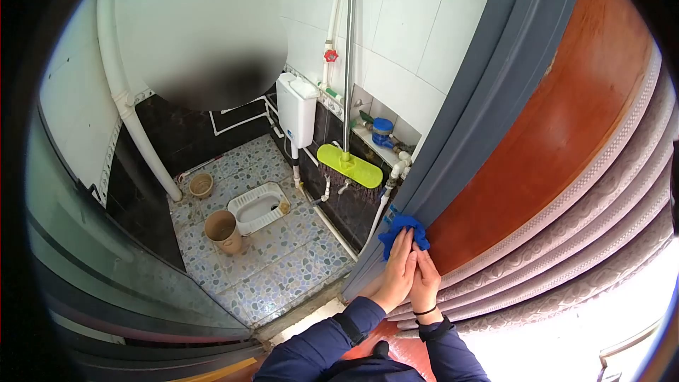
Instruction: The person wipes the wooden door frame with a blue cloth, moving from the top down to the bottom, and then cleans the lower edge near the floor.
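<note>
Two hands press a blue cloth on the door frame

Your left hand (398,274) and right hand (426,279) lie side by side and touch each other. The fingers are long and straight, not curled into fists. Their tips rest on the blue cloth (403,233), low on the grey door frame (460,113). I cannot tell if they pinch the cloth, since the undersides are hidden. The cloth is bunched up, maybe so it makes a soft pad. Two hands together may help you push harder.

The green mop (350,167) is head down by the wall, perhaps to keep it off the wet-room floor (283,255). I cannot see what holds it up. The brown bucket (223,232) is beside the squat toilet (263,206), likely for pouring water.

Now the edges: on one side of the frame is the open doorway. On the other is the red wood panel (537,127), then the folds of the curtain (566,230). Up along the frame you seem to have free room, but the pipes (380,211) stand near its inner edge
</note>
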Available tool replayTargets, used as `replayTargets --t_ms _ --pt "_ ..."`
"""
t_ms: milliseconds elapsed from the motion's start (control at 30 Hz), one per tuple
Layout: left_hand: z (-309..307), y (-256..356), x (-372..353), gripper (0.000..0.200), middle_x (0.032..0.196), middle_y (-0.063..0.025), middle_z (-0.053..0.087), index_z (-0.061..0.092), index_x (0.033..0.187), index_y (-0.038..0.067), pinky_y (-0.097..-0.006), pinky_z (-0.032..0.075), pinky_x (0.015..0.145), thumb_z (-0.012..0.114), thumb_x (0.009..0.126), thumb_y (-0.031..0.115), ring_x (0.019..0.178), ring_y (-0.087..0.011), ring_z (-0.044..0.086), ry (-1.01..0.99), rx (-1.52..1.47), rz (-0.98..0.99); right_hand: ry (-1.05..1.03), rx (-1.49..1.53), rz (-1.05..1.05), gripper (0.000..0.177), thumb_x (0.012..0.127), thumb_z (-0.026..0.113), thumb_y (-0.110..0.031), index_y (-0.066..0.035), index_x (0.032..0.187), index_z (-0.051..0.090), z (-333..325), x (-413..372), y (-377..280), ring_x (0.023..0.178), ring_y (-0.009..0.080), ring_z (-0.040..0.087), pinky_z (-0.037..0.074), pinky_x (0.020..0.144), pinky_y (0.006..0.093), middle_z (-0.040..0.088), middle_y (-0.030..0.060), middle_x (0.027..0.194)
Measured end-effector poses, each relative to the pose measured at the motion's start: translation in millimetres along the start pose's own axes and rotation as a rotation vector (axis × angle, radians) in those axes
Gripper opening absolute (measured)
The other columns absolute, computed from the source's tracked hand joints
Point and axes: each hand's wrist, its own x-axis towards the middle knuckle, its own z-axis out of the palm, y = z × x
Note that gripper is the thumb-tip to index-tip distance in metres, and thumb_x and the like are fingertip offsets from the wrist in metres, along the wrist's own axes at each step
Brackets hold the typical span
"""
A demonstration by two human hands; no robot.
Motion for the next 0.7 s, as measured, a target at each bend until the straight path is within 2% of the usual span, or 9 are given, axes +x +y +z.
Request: replayTargets --t_ms 167,433,567,700 --pt "6 -29 -18 0.048 0.150 -0.0271 0.029 0.029 0.143 -0.007 -0.0396 0.023 0.115 0.033 0.103 0.019 0.140 -0.0387 0.028 -0.009 0.018 -0.061 -0.044 -0.018 0.053 0.032 0.089 0.052 0.004 0.001 0.119 0.063 9 -21 34 0.111 0.0319 0.062 0.047 0.095 0.0359 0.064 0.0213 0.116" --pt "10 -66 -42 0.050 0.151 -0.0266 0.027 0.026 0.144 -0.007 -0.0372 0.021 0.115 0.034 0.103 0.020 0.141 -0.0370 0.026 -0.041 -0.044 -0.207 -0.129 -0.073 0.112 0.039 0.083 0.047 0.009 0.001 0.117 0.063 18 -42 62 0.113 0.0358 0.060 0.047 0.097 0.0391 0.062 0.0241 0.118" --pt "20 -108 -60 0.051 0.150 -0.0251 0.028 0.027 0.144 -0.008 -0.0356 0.021 0.116 0.035 0.103 0.021 0.142 -0.0343 0.025 -0.019 -0.095 -0.330 -0.201 -0.140 0.122 0.039 0.083 0.047 0.008 0.001 0.118 0.063 22 -52 80 0.114 0.0364 0.058 0.046 0.098 0.0406 0.061 0.0246 0.119" --pt "15 -101 -55 0.050 0.149 -0.0241 0.031 0.030 0.143 -0.007 -0.0352 0.021 0.116 0.034 0.103 0.022 0.141 -0.0329 0.027 -0.018 -0.137 -0.426 -0.191 -0.142 0.103 0.041 0.083 0.046 0.009 0.000 0.120 0.062 22 -52 72 0.115 0.0365 0.058 0.046 0.099 0.0406 0.061 0.0244 0.119"
